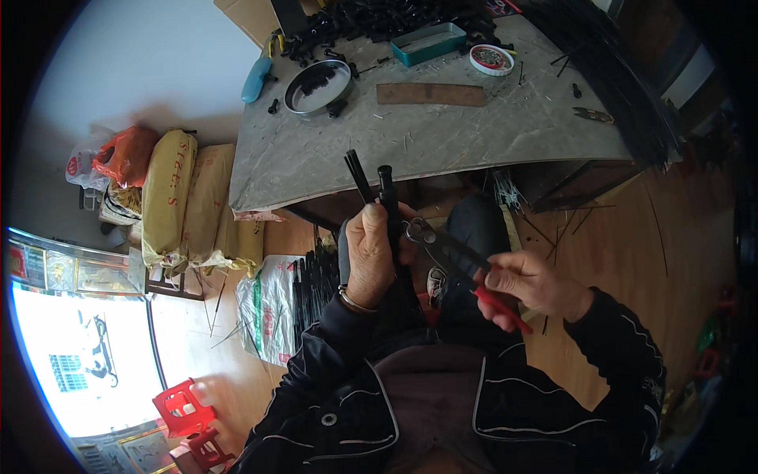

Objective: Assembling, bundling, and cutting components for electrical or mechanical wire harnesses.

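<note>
In front of my lap, my left hand (371,245) is closed around a bunch of thin black rods (358,175). A black tube-like part with a rounded cap (386,186) stands upright in the same grip, right beside the rods. My right hand (525,288) grips the red handles of end-cutting pincers (458,251), with fingers wrapped round them. The round metal head of the pincers lies against or very near the black part, by my left fingertips. What the jaws bite on, if anything, is too small to make out.
Ahead stands a grey table (308,154) with a round metal dish (318,87), green tray (429,43), small round tub (491,60), flat brown strip (430,95) and pliers (594,115). Black parts (371,24) heap behind. Yellow sacks (168,197) and red stools (184,407) sit left.
</note>
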A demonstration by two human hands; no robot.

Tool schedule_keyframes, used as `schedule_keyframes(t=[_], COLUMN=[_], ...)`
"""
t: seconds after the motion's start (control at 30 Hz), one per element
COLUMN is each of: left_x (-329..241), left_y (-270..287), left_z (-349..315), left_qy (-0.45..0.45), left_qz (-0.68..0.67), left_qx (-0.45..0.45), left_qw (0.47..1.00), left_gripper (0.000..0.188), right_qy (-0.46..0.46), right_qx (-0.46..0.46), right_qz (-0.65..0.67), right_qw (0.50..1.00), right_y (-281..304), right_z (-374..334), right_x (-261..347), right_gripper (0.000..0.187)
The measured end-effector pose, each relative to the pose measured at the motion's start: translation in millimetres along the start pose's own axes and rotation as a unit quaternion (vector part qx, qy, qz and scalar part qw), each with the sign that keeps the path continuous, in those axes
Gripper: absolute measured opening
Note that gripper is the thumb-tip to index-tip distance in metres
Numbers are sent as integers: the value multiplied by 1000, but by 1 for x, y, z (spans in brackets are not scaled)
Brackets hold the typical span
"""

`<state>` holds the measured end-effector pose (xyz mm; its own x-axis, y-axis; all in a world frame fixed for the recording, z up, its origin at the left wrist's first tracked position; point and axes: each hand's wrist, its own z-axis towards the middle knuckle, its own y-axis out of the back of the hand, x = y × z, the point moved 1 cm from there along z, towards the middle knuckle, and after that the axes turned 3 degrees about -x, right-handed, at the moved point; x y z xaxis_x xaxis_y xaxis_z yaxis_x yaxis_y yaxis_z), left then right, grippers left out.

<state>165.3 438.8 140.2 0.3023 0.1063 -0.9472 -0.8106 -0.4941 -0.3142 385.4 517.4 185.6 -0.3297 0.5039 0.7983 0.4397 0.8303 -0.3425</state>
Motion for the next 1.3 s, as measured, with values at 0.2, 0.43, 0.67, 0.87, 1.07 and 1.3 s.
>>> schedule_keyframes(t=[0.2, 0.43, 0.67, 0.87, 1.07, 1.3], left_x=[4, 1, -8, -5, -8, -15], left_y=[4, 10, -4, 1, -3, -12], left_z=[-6, -5, -9, -7, -12, -19], left_qy=[-18, 14, 3, -2, -9, 13], left_qz=[-8, -64, 3, 22, -7, 3], left_qx=[37, 58, 43, 42, 92, 94], left_qw=[999, 996, 999, 999, 996, 995], left_gripper=[55, 52, 58, 59, 43, 31], right_qy=[-116, 16, -89, 296, -34, -24], right_qx=[56, 2, 128, -66, 173, 38], right_qz=[-120, -11, 0, -333, 149, -237], right_qw=[984, 1000, 988, 893, 973, 970], right_y=[0, -6, 10, 11, 0, 11], right_z=[-6, -1, 2, 0, -9, -22], right_x=[12, 3, -12, -3, -34, 21], right_gripper=[27, 37, 25, 26, 43, 21])
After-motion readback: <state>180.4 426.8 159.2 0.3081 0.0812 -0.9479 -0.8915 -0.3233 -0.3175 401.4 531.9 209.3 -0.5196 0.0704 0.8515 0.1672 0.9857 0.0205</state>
